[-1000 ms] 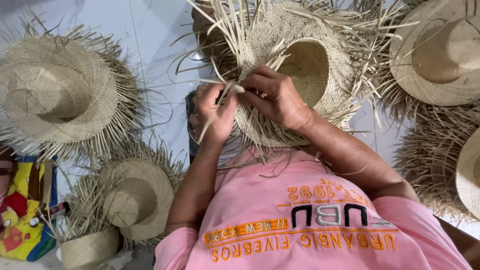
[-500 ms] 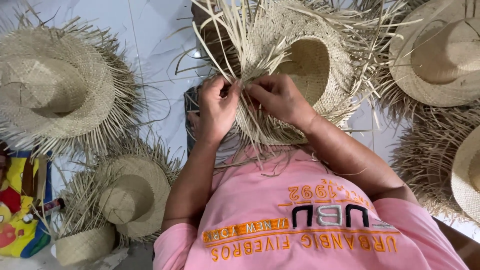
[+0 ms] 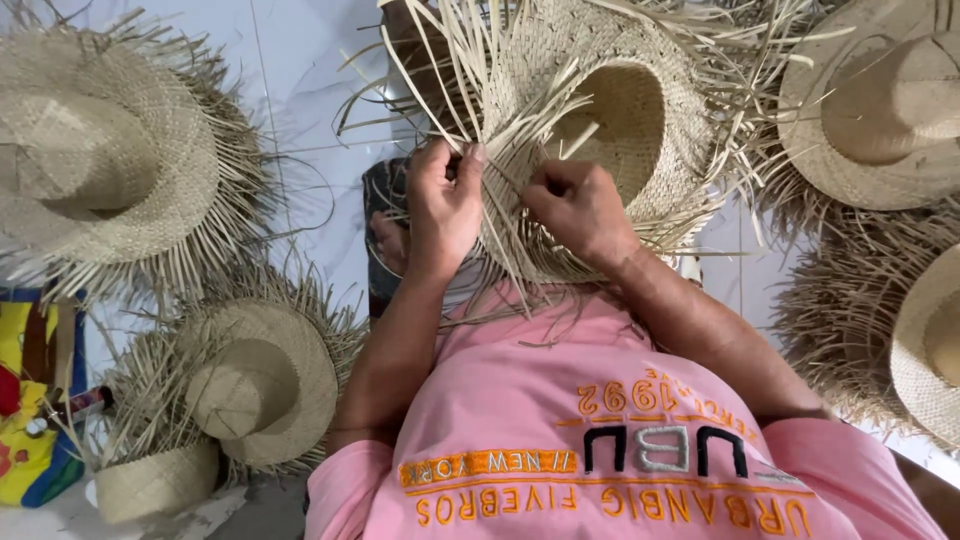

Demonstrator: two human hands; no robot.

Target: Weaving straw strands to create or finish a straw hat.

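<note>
An unfinished woven straw hat (image 3: 610, 120) lies crown-down on my lap, with long loose strands sticking out all round its brim. My left hand (image 3: 445, 205) pinches loose straw strands (image 3: 470, 90) at the near-left edge of the brim. My right hand (image 3: 580, 205) is closed on strands at the brim's near edge, just right of the left hand. The two hands are a few centimetres apart. My pink shirt (image 3: 600, 440) fills the lower part of the view.
Straw hats with frayed brims lie around on the white tiled floor (image 3: 300, 80): one far left (image 3: 100, 150), one lower left (image 3: 260, 380), two at the right (image 3: 880, 100) (image 3: 930, 340). A colourful bag (image 3: 30, 420) sits at the left edge. A foot (image 3: 388, 240) shows under the left hand.
Both hands have drawn closer together on the brim's near edge. The left hand's fingers, raised with a strand a second ago, now press down onto the weave.
</note>
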